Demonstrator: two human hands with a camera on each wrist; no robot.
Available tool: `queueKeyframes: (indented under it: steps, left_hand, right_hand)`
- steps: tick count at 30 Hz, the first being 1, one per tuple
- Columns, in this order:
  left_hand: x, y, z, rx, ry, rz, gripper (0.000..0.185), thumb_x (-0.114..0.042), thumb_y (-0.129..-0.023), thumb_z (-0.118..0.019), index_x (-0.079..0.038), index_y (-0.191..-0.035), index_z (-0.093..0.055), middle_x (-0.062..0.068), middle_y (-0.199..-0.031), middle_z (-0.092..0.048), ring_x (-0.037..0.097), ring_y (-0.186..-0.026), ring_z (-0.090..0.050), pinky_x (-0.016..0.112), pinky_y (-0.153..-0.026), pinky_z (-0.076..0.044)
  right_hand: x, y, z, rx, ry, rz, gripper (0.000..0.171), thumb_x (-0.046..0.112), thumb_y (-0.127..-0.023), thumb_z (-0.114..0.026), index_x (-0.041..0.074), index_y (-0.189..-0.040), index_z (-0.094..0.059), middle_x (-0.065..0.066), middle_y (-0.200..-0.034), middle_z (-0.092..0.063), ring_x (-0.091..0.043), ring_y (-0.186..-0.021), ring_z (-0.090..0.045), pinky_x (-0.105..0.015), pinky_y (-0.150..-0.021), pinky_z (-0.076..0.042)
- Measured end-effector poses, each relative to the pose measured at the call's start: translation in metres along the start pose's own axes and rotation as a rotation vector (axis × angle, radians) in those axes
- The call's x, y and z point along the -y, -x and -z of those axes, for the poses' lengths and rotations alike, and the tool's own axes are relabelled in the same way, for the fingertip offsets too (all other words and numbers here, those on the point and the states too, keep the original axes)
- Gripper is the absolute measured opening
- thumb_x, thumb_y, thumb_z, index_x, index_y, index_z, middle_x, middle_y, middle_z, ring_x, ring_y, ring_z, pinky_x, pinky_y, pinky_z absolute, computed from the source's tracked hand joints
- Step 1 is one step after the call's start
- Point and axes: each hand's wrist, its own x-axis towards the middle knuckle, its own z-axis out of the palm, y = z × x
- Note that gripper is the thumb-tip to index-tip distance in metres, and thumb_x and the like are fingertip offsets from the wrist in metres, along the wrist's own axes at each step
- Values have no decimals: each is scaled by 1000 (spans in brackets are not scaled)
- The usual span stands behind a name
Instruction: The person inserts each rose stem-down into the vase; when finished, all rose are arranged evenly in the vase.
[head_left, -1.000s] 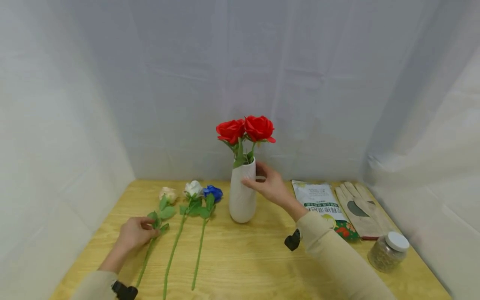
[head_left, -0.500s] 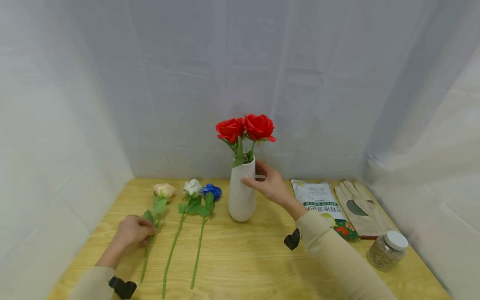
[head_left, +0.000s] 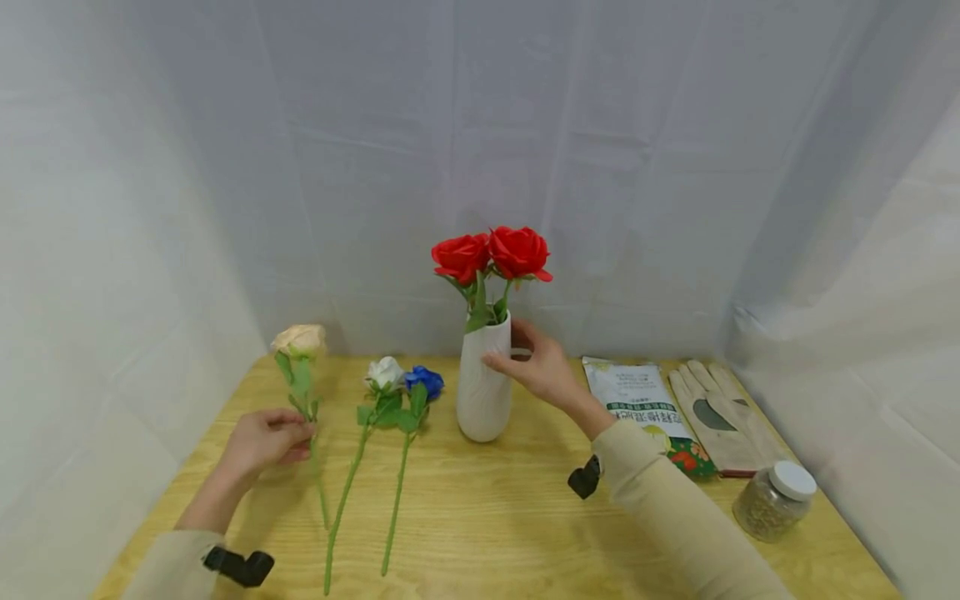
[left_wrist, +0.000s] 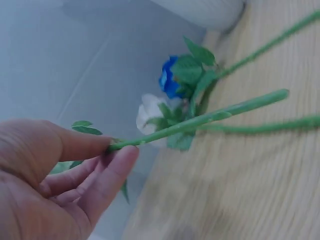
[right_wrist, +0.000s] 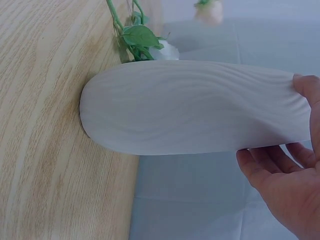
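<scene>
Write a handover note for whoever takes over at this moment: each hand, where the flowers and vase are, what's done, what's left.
Left hand: pinches the stem of the cream rose, lifted off the table, bloom up.
Right hand: holds the neck of the white vase, which stands upright on the table.
Done: two red roses are in the vase.
Left: the cream rose is not yet in; the white rose and blue rose lie on the table left of the vase.
</scene>
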Motion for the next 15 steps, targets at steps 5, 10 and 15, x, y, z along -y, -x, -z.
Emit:
queueKeyframes:
  steps: [5,10,15]
  left_hand:
    - [-12,0,-9,-13,141,-45,52,-11,-107,-62,19,-145,-42,9,-113,-68,8,-89,-71,28,-84,-65]
    - [-23,-1,-19,-63,300,-65,45,-11,-105,-65,11,-140,-46,-3,-103,-70,7,-90,-73,30,-89,-64]
    - [-34,-1,-30,-91,531,-65,35,-8,-104,-66,1,-133,-50,-6,-103,-70,8,-93,-75,28,-91,-63]
  right_hand:
    - [-1,0,1,1,3,2,66,28,-95,-81,10,-152,-52,-15,-139,-66,-30,-128,-65,-46,-105,-58]
    - [-1,0,1,-2,2,0,66,29,-95,-81,9,-152,-52,-16,-139,-66,-30,-128,-65,-47,-106,-58]
    - [-1,0,1,3,-8,6,65,28,-95,-81,9,-151,-52,-16,-139,-66,-30,-127,-65,-47,-106,-58]
